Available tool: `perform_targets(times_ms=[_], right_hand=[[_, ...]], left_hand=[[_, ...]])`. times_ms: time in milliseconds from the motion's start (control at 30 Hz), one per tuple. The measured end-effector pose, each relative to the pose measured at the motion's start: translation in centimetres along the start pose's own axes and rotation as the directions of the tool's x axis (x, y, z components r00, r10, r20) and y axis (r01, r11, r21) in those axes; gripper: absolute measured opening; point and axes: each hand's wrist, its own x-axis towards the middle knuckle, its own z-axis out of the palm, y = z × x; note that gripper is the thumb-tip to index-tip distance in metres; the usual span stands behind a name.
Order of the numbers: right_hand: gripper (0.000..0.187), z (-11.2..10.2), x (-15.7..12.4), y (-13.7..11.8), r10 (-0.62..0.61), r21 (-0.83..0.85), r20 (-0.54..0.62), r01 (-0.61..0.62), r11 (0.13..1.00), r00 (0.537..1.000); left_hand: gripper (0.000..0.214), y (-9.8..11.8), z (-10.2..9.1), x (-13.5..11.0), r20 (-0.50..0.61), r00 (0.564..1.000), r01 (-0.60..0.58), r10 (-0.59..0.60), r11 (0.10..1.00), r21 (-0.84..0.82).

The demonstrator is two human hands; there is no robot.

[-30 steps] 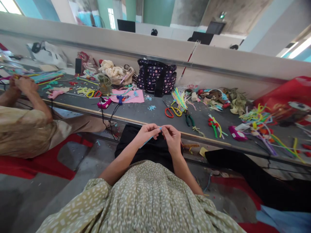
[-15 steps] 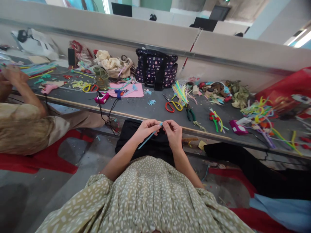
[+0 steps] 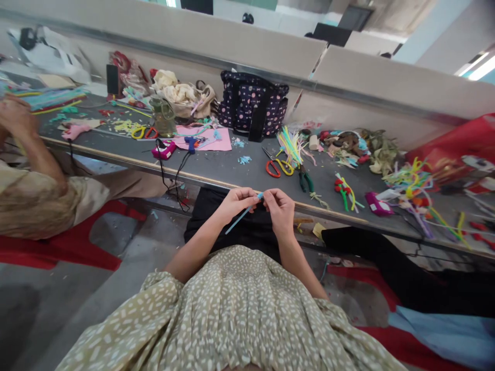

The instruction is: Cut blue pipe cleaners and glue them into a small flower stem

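Note:
A light-blue pipe cleaner [image 3: 237, 221] is held over my lap, just in front of the table edge. My left hand [image 3: 238, 204] pinches it near its upper end, and its straight tail slants down to the left below the fingers. At that same end, my right hand [image 3: 281, 210] is closed with thumb and forefinger together at the small blue tip. The tip looks bent or coiled, but the fingers partly cover it. On the table beyond lie scissors [image 3: 274, 168] with red and yellow handles and green-handled pliers [image 3: 305, 181].
A blue glue gun [image 3: 190, 144] rests on a pink sheet [image 3: 220, 141], its cord hanging over the edge. Behind stands a dark patterned bag [image 3: 251, 105]. Pipe cleaner bundles [image 3: 292, 147] lie to the right. At left, a co-worker's hand [image 3: 17, 116] is over the table.
The view has shifted slightly, so the table things sit a little differently. Both hands keep their pinch at the pipe cleaner's end, with only small finger movement.

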Motion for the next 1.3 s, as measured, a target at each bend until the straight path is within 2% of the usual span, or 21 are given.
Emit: perform_targets(times_ms=[167,400,633,800,900,1033,1300], right_hand=[[0.032,0.4,0.1,0.0,0.015,0.000,0.005,-0.015,1.000,1.000],[0.024,1.5,0.4,-0.1,-0.004,-0.091,0.081,0.011,0.996,0.997],[0.022,4.5,1.9,-0.1,0.057,-0.061,0.185,-0.046,0.997,0.981],[0.021,6.8,4.3,1.6,0.094,-0.043,0.272,-0.086,0.995,0.958],[0.022,7.3,5.9,2.7,0.088,-0.028,0.294,-0.083,0.996,0.952],[0.023,7.0,8.7,3.8,0.075,-0.052,0.292,-0.062,0.997,0.954],[0.025,6.9,14.9,6.2,0.106,-0.027,0.247,-0.102,0.994,0.963]], left_hand=[[0.026,-0.1,-0.6,-0.1,-0.028,1.000,-0.010,0.009,0.999,-0.032],[0.027,-0.1,-2.0,-0.7,-0.040,0.999,-0.028,0.025,0.998,-0.051],[0.031,0.1,-4.3,-0.9,-0.105,0.992,-0.076,0.071,0.996,-0.042],[0.032,0.1,-6.9,-0.1,-0.221,0.975,0.014,-0.019,1.000,-0.024],[0.033,0.0,-7.9,1.0,-0.249,0.965,0.083,-0.080,0.997,0.001],[0.032,-0.1,-8.4,3.4,-0.210,0.970,0.123,-0.118,0.992,0.012],[0.035,-0.2,-10.4,11.0,-0.142,0.977,0.158,-0.156,0.987,0.004]])
